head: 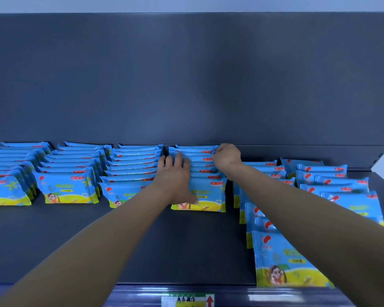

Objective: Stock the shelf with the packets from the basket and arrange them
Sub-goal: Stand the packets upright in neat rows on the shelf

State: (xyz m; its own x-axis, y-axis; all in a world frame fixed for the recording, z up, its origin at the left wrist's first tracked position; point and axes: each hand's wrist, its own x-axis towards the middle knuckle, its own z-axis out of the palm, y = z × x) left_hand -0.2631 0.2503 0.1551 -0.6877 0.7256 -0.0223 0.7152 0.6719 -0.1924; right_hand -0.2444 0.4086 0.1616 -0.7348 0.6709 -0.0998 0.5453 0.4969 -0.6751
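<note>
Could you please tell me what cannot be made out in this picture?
Head view:
- Right hand: fingers curled out of sight behind its back; grip on a packet unclear.
- Fourth row: partly covered by the left hand.
- Leftmost row: cut by the left edge.
- Shelf label: cut by the bottom edge, print blurred.
- Basket: out of frame.

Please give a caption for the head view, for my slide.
Left hand lies spread on a row of blue packets on the dark shelf; right hand curls at the row's back end.
</note>
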